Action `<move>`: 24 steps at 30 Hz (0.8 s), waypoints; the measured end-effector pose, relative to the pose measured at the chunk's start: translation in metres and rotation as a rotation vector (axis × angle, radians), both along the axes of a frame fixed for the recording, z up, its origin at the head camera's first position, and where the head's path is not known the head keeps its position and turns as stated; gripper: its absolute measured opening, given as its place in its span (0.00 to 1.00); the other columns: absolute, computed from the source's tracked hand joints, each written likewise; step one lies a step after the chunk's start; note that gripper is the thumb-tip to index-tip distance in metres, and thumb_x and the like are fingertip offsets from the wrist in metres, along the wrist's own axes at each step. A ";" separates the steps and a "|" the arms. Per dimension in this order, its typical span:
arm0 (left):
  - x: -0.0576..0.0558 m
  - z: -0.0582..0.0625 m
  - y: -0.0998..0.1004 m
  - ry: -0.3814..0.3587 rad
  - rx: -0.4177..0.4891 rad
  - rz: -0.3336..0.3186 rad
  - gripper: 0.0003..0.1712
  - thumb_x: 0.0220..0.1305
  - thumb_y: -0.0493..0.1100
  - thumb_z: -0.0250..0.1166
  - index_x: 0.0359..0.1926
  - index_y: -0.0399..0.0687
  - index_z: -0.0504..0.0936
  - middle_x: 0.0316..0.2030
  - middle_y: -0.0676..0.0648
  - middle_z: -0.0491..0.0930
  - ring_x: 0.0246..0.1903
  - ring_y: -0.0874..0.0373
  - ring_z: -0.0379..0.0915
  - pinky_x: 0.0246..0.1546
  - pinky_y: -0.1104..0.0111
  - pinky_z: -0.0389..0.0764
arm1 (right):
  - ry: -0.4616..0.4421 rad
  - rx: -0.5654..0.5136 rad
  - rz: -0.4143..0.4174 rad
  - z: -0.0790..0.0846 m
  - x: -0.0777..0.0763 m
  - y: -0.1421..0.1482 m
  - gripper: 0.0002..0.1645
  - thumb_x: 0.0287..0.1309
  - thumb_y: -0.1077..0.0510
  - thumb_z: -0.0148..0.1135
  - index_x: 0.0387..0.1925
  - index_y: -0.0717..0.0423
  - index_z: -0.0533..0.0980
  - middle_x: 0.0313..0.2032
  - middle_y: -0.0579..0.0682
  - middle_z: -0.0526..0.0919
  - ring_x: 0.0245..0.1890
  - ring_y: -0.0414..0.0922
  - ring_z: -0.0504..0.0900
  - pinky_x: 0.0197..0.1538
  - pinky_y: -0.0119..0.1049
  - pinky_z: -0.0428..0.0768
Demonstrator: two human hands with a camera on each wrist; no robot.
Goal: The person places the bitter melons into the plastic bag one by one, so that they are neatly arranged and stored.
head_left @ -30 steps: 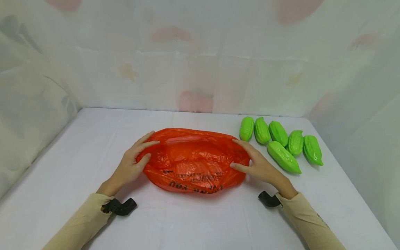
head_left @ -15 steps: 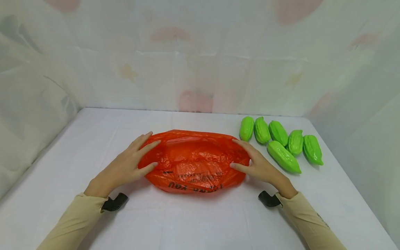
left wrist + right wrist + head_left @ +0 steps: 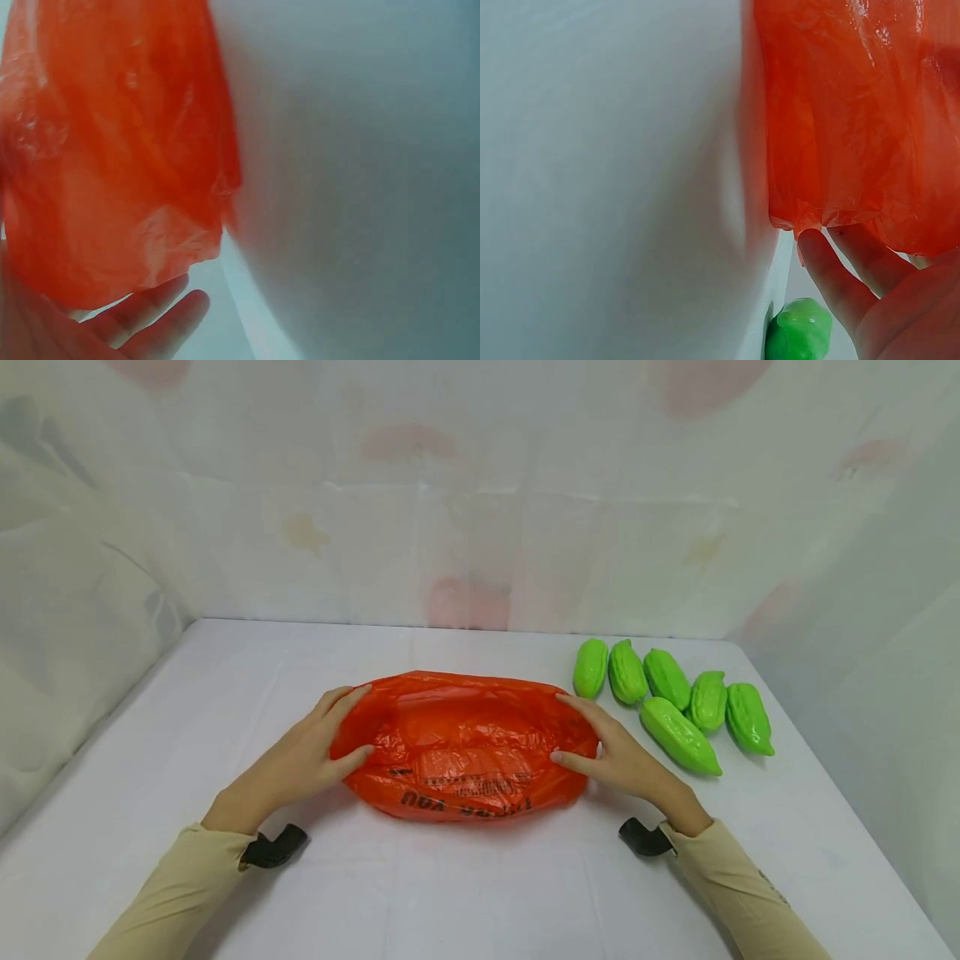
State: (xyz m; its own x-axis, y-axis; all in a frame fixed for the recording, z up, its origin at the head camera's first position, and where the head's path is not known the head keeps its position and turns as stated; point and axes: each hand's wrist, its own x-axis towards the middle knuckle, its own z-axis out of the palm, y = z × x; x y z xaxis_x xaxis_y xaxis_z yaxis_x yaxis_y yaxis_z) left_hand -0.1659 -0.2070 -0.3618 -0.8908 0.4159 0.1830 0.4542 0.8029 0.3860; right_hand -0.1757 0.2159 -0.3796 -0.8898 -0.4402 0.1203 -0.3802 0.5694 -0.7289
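An orange-red plastic bag (image 3: 465, 727) with black print sits at the middle of the white table, its mouth spread wide toward the head camera. At its left end lies my left hand (image 3: 303, 756), thumb and fingers spread apart, their tips overlapping the bag's edge. My right hand (image 3: 626, 756) frames the right end likewise, index finger at the far rim and thumb over the near side. In the left wrist view, extended fingers (image 3: 161, 326) lie along the bag's outside. Nearly straight fingers (image 3: 836, 274) touch the bag's lower edge in the right wrist view.
Several bright green, ridged vegetable-like pieces (image 3: 678, 735) lie at the back right of the table (image 3: 480, 893), beyond my right hand. A pale patterned curtain (image 3: 465, 510) closes off the back and sides. Black wrist-worn pieces (image 3: 277, 847) protrude from both sleeves.
My left hand has shifted its wrist left, spread its fingers, then drawn its index finger back to the bag's rim. The bag's left side has shifted slightly. My right hand stays put.
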 end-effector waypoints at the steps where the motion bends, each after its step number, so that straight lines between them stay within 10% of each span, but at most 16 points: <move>1: 0.000 0.001 0.000 0.000 0.000 0.000 0.44 0.64 0.48 0.66 0.76 0.51 0.55 0.70 0.39 0.59 0.65 0.36 0.65 0.59 0.37 0.71 | -0.001 -0.001 0.000 0.000 0.000 0.000 0.48 0.59 0.50 0.69 0.75 0.50 0.56 0.74 0.57 0.60 0.75 0.59 0.57 0.71 0.64 0.62; 15: -0.003 -0.002 0.000 0.376 -0.049 -0.158 0.39 0.46 0.21 0.70 0.62 0.43 0.75 0.65 0.41 0.70 0.63 0.44 0.66 0.52 0.49 0.81 | -0.005 0.005 0.002 -0.006 -0.003 0.005 0.48 0.59 0.49 0.68 0.76 0.49 0.56 0.75 0.57 0.58 0.75 0.59 0.56 0.71 0.65 0.60; 18: -0.002 -0.001 0.001 0.344 -0.053 -0.160 0.36 0.47 0.23 0.71 0.59 0.45 0.78 0.60 0.43 0.75 0.60 0.46 0.69 0.53 0.50 0.80 | 0.001 0.009 0.004 -0.007 -0.004 0.006 0.48 0.59 0.48 0.68 0.76 0.48 0.56 0.75 0.57 0.58 0.75 0.60 0.56 0.71 0.65 0.60; 24: 0.000 0.009 0.002 0.047 -0.120 -0.077 0.39 0.55 0.40 0.73 0.68 0.44 0.70 0.68 0.37 0.67 0.66 0.37 0.62 0.61 0.41 0.71 | -0.004 -0.013 0.009 -0.009 -0.006 0.007 0.48 0.59 0.49 0.69 0.76 0.49 0.56 0.74 0.56 0.60 0.75 0.59 0.58 0.70 0.65 0.62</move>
State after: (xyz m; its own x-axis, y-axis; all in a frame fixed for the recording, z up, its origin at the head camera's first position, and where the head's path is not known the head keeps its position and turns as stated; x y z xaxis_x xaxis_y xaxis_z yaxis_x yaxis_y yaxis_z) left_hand -0.1654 -0.2052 -0.3530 -0.8470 0.5040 0.1691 0.5316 0.8041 0.2660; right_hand -0.1814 0.2226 -0.3891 -0.8862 -0.4467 0.1227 -0.3826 0.5566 -0.7374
